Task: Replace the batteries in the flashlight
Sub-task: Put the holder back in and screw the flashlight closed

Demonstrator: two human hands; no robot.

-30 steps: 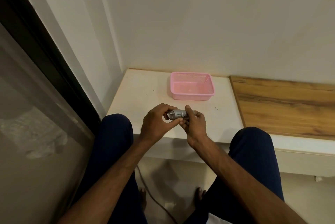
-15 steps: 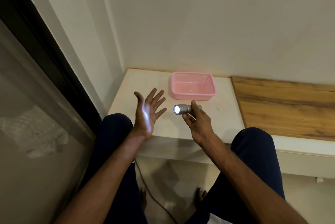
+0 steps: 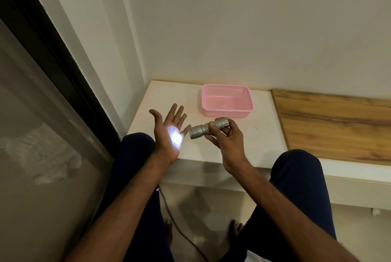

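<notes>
Shining the flashlight (image 3: 208,128) gripped in the right hand (image 3: 225,137) onto the open, empty left hand (image 3: 169,132), the assembled torch works; the swap looks finished.

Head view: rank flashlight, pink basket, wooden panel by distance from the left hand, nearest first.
1. flashlight: just right of the open left hand, held in the right hand.
2. pink basket: beyond, on the white ledge.
3. wooden panel: far right.
</notes>
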